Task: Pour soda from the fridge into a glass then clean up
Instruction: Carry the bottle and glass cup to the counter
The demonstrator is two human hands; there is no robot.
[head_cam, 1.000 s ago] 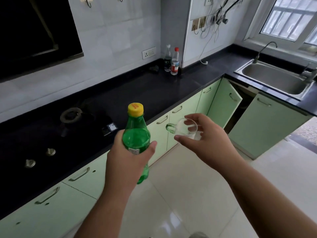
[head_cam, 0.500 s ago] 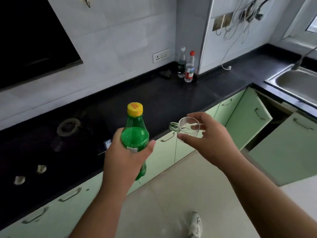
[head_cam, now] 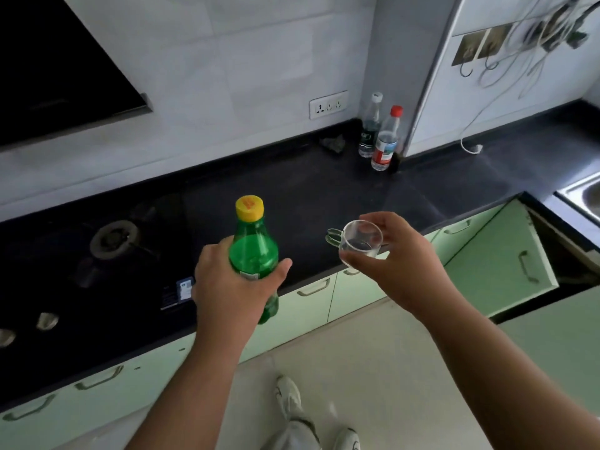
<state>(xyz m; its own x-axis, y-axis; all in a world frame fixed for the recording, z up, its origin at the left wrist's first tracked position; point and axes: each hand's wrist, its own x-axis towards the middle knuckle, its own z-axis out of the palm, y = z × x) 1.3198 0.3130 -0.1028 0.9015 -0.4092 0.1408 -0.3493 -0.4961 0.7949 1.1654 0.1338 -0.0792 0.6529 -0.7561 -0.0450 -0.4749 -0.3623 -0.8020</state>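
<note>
Shoes [head_cam: 288, 395] on pale floor tile [head_cam: 373, 368], toes toward the cabinets.

Left hand [head_cam: 227, 287]: fingers and thumb wrapped round the belly of the green soda bottle [head_cam: 255, 251]. Bottle upright, yellow cap [head_cam: 249, 207] on, held in the air over the front edge of the counter; its base shows in front of the green drawer fronts [head_cam: 311, 306].

Right hand [head_cam: 399, 258]: thumb and fingertips pinch the clear glass [head_cam: 360, 243] by its side. Glass tipped with its mouth toward the camera, held over the counter edge, apart from the bottle. Cannot tell whether anything is in it.

To the right, a cabinet door [head_cam: 500, 258] stands open, swung out into the floor space beside the right arm.

Black countertop [head_cam: 324, 196]: bare stretch beyond both hands. To the left, the hob, with a burner ring [head_cam: 113, 237] and knobs [head_cam: 47, 320] nearer the front edge.

Back corner: two capped bottles, red-capped one [head_cam: 386, 141] just in front of a white-capped one [head_cam: 370, 125], a dark lump [head_cam: 332, 142] near them.

Wall socket [head_cam: 328, 103] above. Sink corner [head_cam: 584, 196] at far right. White cable end [head_cam: 470, 147] lies on the counter by the wall. Dark hood [head_cam: 65, 76] upper left, over the hob.
</note>
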